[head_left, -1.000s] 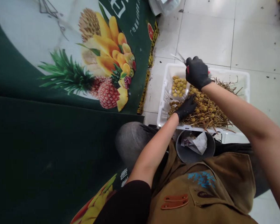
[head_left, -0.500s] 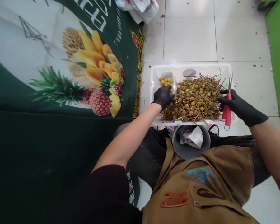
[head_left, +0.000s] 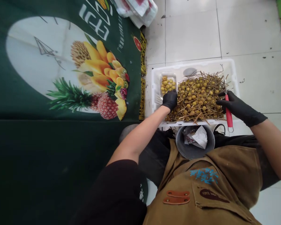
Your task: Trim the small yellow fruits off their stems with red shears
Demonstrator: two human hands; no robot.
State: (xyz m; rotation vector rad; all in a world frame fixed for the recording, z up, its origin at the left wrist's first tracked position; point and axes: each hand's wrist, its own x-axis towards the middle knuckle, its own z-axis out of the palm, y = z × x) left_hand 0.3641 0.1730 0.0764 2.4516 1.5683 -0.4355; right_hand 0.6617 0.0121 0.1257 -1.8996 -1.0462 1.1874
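Observation:
Black-gloved, my left hand [head_left: 170,99] is at the near right corner of a clear plastic box [head_left: 170,76], beside the longan pile. Its fingers are curled and whatever they hold is hidden. Loose round longans [head_left: 168,84] lie in the box. A heap of longans on thin brown stems [head_left: 196,97] fills most of the white crate [head_left: 194,64]. At the crate's right end, my right hand [head_left: 242,107], also gloved in black, grips red-handled snips [head_left: 229,117]. The blades point away from me over the stems, and their tips are hard to make out.
Between my legs, against the crate's near side, stands a grey bin [head_left: 189,151] with crumpled paper [head_left: 199,137] inside. A dark green printed cover [head_left: 67,109] borders the left. White plastic bags [head_left: 140,11] lie at the far left on the tiled floor [head_left: 192,34].
My left hand has drawn back from over the boxed longans to the box's near right corner. The snips' two red handles, seen apart before, now overlap. The view has shifted slightly.

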